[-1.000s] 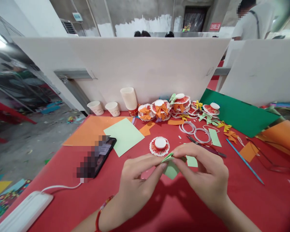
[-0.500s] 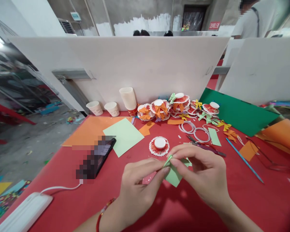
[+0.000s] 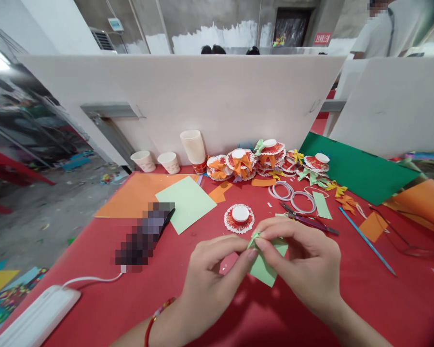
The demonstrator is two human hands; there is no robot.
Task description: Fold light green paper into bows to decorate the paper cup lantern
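Note:
Between my two hands is a small piece of light green paper [image 3: 263, 271], pinched into folds at its upper edge while the lower part hangs flat. My left hand [image 3: 215, 284] grips the fold from the left with thumb and forefinger. From the right, my right hand [image 3: 304, 265] pinches the same fold, its fingertips touching or nearly touching the left ones. Just beyond my fingers sits a red and white paper-cup piece [image 3: 239, 218] with a frilled rim, upside down. Scissors [image 3: 309, 220] lie beyond my right hand, partly hidden by it.
Several frilled cup pieces with paper bows [image 3: 240, 161] line the white partition [image 3: 217, 96]. Paper cups [image 3: 169, 163], green paper [image 3: 186, 202], a phone [image 3: 144, 236] and a white power bank [image 3: 45, 315] are leftward. Rightward lie white rings [image 3: 303, 202] and a blue pencil [image 3: 367, 241].
The green paper has turned a little between my fingers, its lower corner swinging right and down. My left hand has shifted slightly right; both hands keep their pinch.

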